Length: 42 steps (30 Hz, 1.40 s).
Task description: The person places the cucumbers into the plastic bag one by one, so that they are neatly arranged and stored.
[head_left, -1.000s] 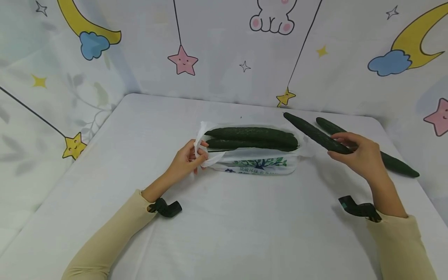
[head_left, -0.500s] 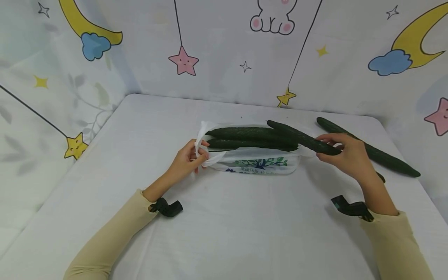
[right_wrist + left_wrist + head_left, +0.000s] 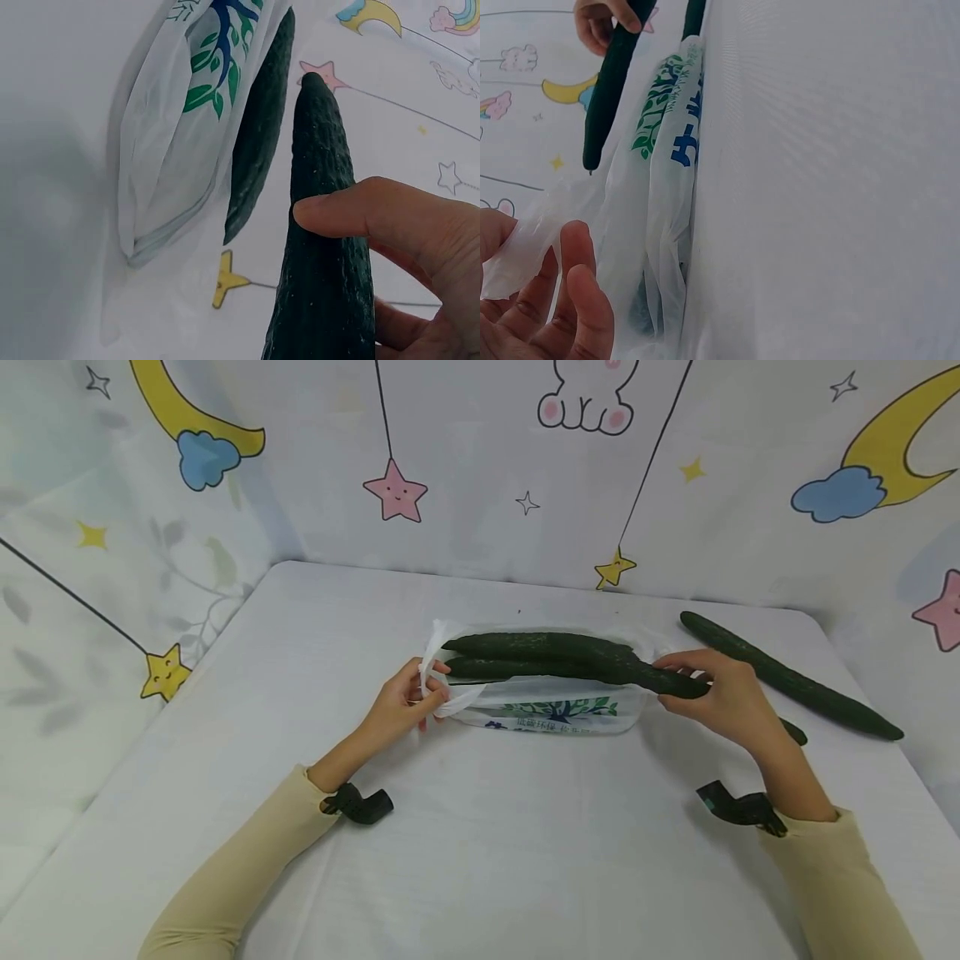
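Observation:
In the head view, my left hand (image 3: pixel 405 697) pinches the left edge of a white plastic bag (image 3: pixel 558 717) printed with a tree; the left wrist view shows thin plastic between thumb and fingers (image 3: pixel 576 251). Dark green cucumbers (image 3: pixel 525 645) lie in the bag's opening. My right hand (image 3: pixel 723 693) grips one end of another cucumber (image 3: pixel 675 682), thumb on one side and fingers on the other. That cucumber points left over the bag's contents and overlaps them in the head view. From the left wrist it appears raised above the bag (image 3: pixel 656 150).
Right of the bag, one cucumber (image 3: pixel 802 689) lies diagonally on the white table (image 3: pixel 525 843). The end of another cucumber (image 3: pixel 797 732) shows beside my right wrist, the rest hidden behind the hand. A printed backdrop (image 3: pixel 465 460) stands behind the table.
My right hand has moved left with the cucumber, from beside the other loose cucumbers to over the bag. My left hand keeps its hold on the bag's edge.

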Tool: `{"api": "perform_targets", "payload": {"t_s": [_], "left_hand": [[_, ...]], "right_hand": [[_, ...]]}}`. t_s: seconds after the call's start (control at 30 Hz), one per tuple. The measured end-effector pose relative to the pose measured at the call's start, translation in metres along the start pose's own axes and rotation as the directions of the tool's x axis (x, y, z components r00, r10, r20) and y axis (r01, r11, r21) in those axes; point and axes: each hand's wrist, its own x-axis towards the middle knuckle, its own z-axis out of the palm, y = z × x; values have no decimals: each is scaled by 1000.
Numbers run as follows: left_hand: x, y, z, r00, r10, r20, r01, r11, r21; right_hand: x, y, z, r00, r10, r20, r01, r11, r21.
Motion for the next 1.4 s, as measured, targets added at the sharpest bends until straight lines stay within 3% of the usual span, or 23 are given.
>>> {"api": "perform_targets", "payload": {"t_s": [0.4,0.8,1.4], "left_hand": [[-1,1,1,1000,6,10,-6,1000,-5],[-3,5,2,1000,6,10,-6,1000,-2],[-2,3,1,1000,-4,19,4,1000,1]], "right_hand": [[9,-8,13,995,-99,31,100,995,-22],[24,-12,31,983,-161,88,156,986,62],[49,-26,52,972,-157,175,135,982,133]]}}
